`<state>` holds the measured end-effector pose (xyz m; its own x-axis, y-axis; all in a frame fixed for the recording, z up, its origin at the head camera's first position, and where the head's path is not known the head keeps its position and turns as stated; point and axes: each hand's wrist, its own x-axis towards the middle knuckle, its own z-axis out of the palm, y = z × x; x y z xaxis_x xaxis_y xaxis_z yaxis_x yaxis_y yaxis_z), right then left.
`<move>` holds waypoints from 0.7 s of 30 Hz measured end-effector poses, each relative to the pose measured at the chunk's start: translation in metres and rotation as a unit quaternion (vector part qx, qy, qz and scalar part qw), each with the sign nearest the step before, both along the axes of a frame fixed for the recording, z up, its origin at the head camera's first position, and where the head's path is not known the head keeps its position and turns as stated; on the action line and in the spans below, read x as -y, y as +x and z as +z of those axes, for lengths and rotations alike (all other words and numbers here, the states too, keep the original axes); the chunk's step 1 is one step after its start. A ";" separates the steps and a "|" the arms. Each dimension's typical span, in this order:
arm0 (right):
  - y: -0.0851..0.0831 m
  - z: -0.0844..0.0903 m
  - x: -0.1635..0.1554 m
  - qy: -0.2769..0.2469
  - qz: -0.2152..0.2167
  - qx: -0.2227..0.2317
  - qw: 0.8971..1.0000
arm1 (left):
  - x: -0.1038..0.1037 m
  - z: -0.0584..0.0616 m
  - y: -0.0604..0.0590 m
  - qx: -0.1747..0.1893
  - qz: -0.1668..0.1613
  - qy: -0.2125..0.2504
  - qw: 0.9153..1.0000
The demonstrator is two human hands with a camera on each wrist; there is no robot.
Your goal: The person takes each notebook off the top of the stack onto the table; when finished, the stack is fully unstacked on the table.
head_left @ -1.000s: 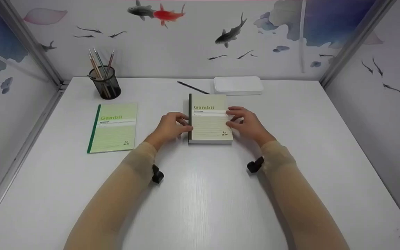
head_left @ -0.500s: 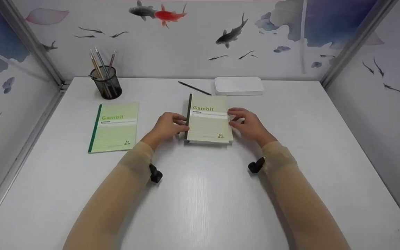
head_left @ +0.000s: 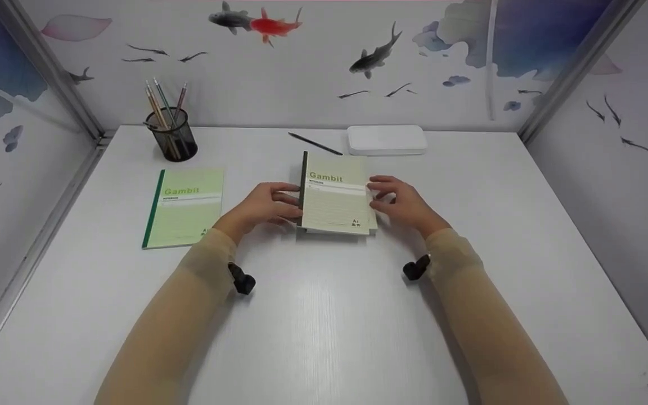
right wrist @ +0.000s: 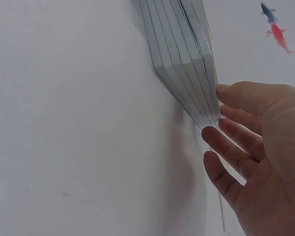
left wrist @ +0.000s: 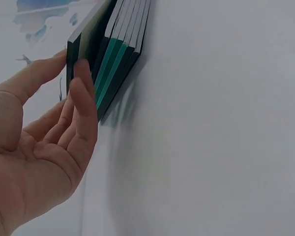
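Observation:
A stack of green "Gambit" notebooks [head_left: 372, 223] lies mid-table. Its top notebook [head_left: 335, 198] sits shifted left of the rest, with the dark spine side raised. My left hand [head_left: 280, 201] pinches that spine, thumb above and fingers below; in the left wrist view the top notebook [left wrist: 71, 54] gapes away from the stack [left wrist: 122, 51] by my left hand [left wrist: 71, 81]. My right hand [head_left: 387, 194] rests against the page edges with nearly straight fingers. The right wrist view shows my right hand [right wrist: 221, 118] with its fingertips on the stack [right wrist: 179, 59].
One more green notebook [head_left: 184, 207] lies flat to the left. A black mesh cup of pencils [head_left: 171, 136] stands at the back left. A black pencil [head_left: 314, 143] and a flat white box [head_left: 387, 139] lie behind the stack. Partition walls enclose the white table [head_left: 324, 315].
The top notebook has slid left off the stack and its spine side has risen. My left hand has drawn left with it. My right hand has stayed at the page edges.

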<state>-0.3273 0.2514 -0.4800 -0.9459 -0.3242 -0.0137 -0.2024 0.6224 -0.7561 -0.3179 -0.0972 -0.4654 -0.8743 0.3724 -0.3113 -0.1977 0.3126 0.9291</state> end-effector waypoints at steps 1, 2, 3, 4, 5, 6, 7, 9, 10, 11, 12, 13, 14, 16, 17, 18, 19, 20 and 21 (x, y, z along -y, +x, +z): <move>0.000 0.000 0.000 -0.002 -0.002 -0.001 1.000 | 0.001 0.000 0.000 0.002 -0.002 0.003 1.000; 0.000 0.000 0.000 -0.002 -0.003 -0.001 1.000 | 0.001 -0.001 -0.001 0.006 -0.003 0.006 1.000; 0.000 -0.001 0.000 -0.002 -0.005 -0.001 1.000 | 0.002 -0.001 -0.001 0.009 -0.004 0.008 1.000; 0.000 -0.002 0.000 -0.002 -0.005 -0.001 1.000 | 0.002 -0.002 0.000 0.011 -0.005 0.009 1.000; 0.001 -0.002 0.000 0.000 -0.007 0.000 1.000 | 0.002 -0.003 0.000 0.015 -0.006 0.012 1.000; 0.001 -0.003 0.001 0.001 -0.008 0.001 1.000 | 0.002 -0.004 0.000 0.016 -0.009 0.012 1.000; 0.001 -0.004 0.001 0.002 -0.007 0.000 1.000 | 0.003 -0.005 0.000 0.018 -0.012 0.013 1.000; 0.000 -0.006 0.000 0.004 -0.008 0.000 1.000 | 0.004 -0.006 0.001 0.021 -0.020 0.014 0.999; 0.001 -0.006 0.000 0.003 -0.008 0.000 1.000 | 0.005 -0.007 0.002 0.022 -0.024 0.013 0.999; 0.001 -0.006 0.000 0.003 -0.010 0.001 1.000 | 0.005 -0.008 0.002 0.022 -0.028 0.013 0.999; 0.001 -0.006 0.000 0.001 -0.012 0.002 1.000 | 0.005 -0.008 0.003 0.021 -0.033 0.013 0.999; 0.001 -0.006 0.000 0.000 -0.014 0.003 1.000 | 0.006 -0.008 0.003 0.020 -0.036 0.013 0.999; 0.002 -0.006 0.000 -0.002 -0.014 0.004 1.000 | 0.006 -0.009 0.004 0.019 -0.037 0.014 0.999; 0.003 -0.005 0.000 -0.005 -0.016 0.006 1.000 | 0.008 -0.009 0.005 0.016 -0.035 0.018 0.999; 0.003 -0.005 0.000 -0.004 -0.016 0.006 1.000 | 0.008 -0.009 0.006 0.015 -0.032 0.023 0.999; 0.003 -0.005 0.000 -0.003 -0.015 0.006 1.000 | 0.009 -0.010 0.006 0.014 -0.028 0.028 0.999; 0.003 -0.005 0.000 -0.003 -0.016 0.006 1.000 | 0.010 -0.010 0.007 0.013 -0.023 0.034 0.999; 0.004 -0.005 0.000 -0.002 -0.015 0.006 1.000 | 0.011 -0.010 0.008 0.012 -0.019 0.039 0.999; 0.004 -0.005 0.001 -0.001 -0.016 0.006 1.000 | 0.013 -0.010 0.009 0.011 -0.015 0.045 0.999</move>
<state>-0.3234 0.2507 -0.4847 -0.9556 -0.2935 -0.0247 -0.1729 0.6269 -0.7596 -0.3094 -0.1100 -0.4751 -0.8556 0.4255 -0.2947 -0.2102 0.2346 0.9491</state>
